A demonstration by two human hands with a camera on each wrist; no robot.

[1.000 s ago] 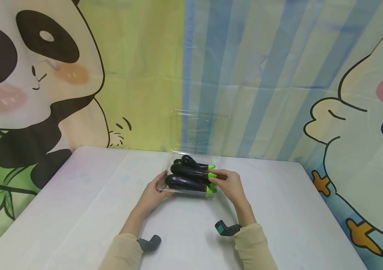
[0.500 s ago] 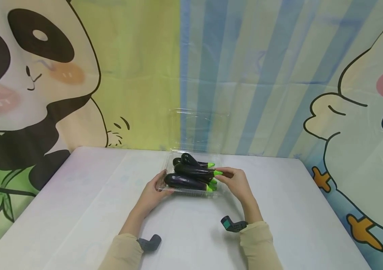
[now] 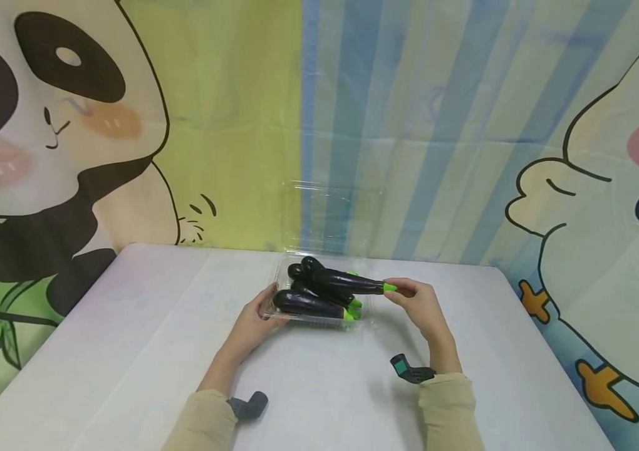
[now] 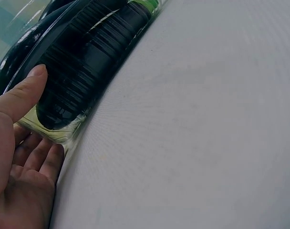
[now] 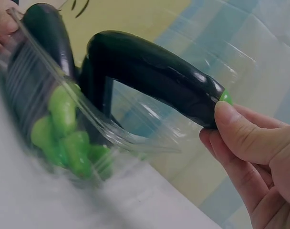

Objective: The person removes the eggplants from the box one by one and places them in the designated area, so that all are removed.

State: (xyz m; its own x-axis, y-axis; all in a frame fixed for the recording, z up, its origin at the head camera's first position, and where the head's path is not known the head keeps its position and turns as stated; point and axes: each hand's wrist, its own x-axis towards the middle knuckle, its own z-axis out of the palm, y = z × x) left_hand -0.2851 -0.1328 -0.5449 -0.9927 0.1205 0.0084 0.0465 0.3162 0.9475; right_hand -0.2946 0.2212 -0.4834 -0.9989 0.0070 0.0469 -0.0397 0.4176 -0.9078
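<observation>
My right hand (image 3: 423, 307) pinches an eggplant (image 3: 350, 282) by its green stem end, between thumb and fingers. In the right wrist view the eggplant (image 5: 150, 71) is raised at its stem end above the rim of a clear plastic container (image 5: 83, 100). Several other dark eggplants (image 3: 305, 304) lie piled in the container, most green stems (image 5: 64, 112) to the right. My left hand (image 3: 254, 322) grips the container's left end. The left wrist view shows the left thumb (image 4: 30, 88) over the near side and fingers beneath the corner.
The container's clear hinged lid (image 3: 331, 216) stands up behind it, before a cartoon-printed curtain (image 3: 240, 125). A white cloth covers the table (image 3: 145, 351). A dark wrist device (image 3: 412, 371) sits on the right wrist, another (image 3: 249, 407) on the left.
My right hand has drawn the eggplant to the right, its stem end now beyond the container's right side. The left hand has kept its grip on the container, which has stayed put.
</observation>
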